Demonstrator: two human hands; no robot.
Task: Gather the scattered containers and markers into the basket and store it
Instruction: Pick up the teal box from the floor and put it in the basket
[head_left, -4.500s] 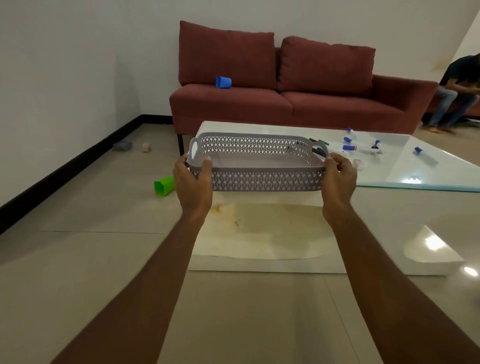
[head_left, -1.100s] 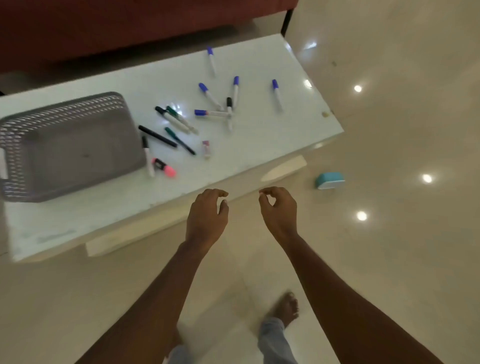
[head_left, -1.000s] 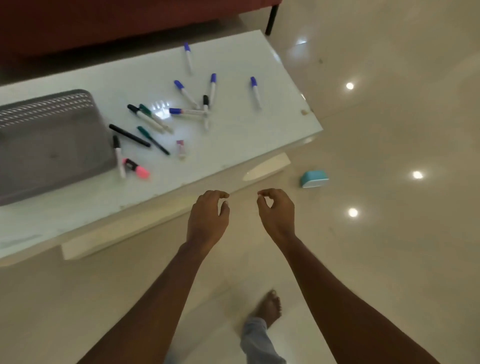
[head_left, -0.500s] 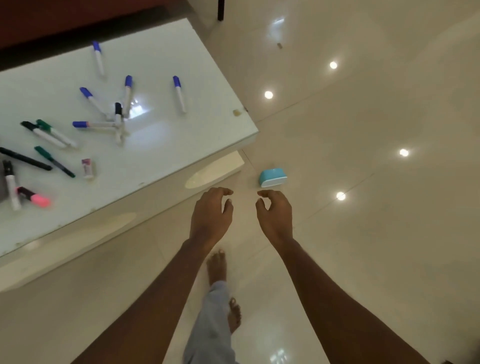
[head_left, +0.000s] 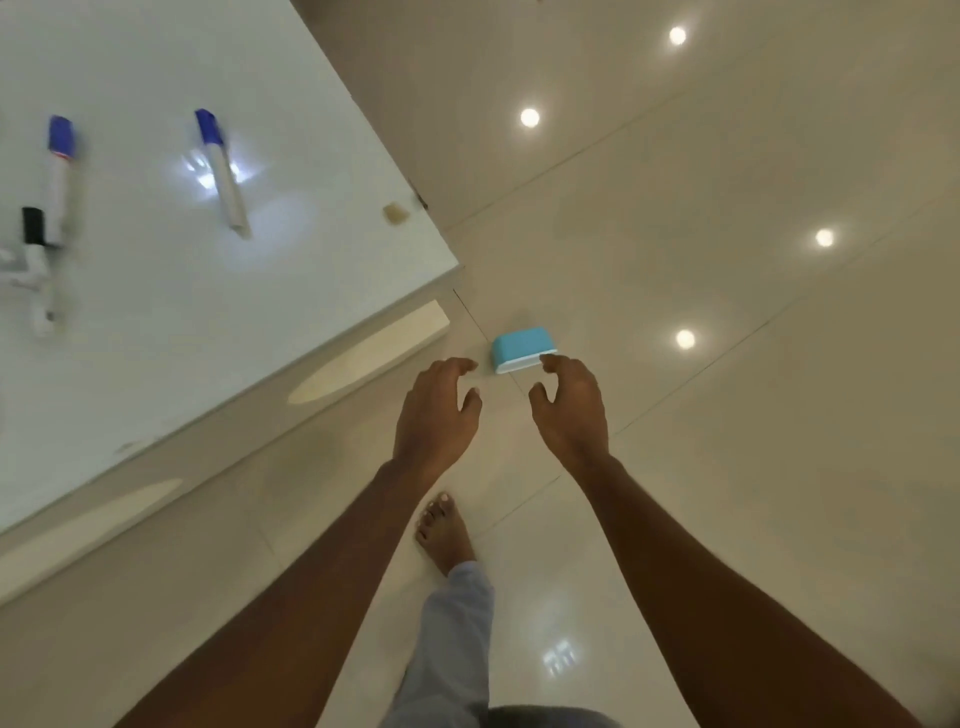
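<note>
A small light-blue container (head_left: 521, 349) lies upside down on the floor by the table's corner. My left hand (head_left: 439, 413) and my right hand (head_left: 571, 405) hover above the floor just short of it, fingers loosely curled, holding nothing. My right fingertips overlap its right end in the view. On the white table (head_left: 218, 322) lie a blue-capped marker (head_left: 221, 171), a second blue-capped marker (head_left: 58, 176) and a black-capped marker (head_left: 37, 270). The basket is out of view.
The table's corner (head_left: 452, 267) juts toward the container, with its white base (head_left: 363, 358) beneath. My bare foot (head_left: 444, 530) stands on the glossy tiled floor, which reflects several ceiling lights. A small tan scrap (head_left: 395, 213) sits near the table edge.
I set the basket on the table, let go and stepped right round its corner. The basket and most markers left the view. Both hands came nearer the blue container.
</note>
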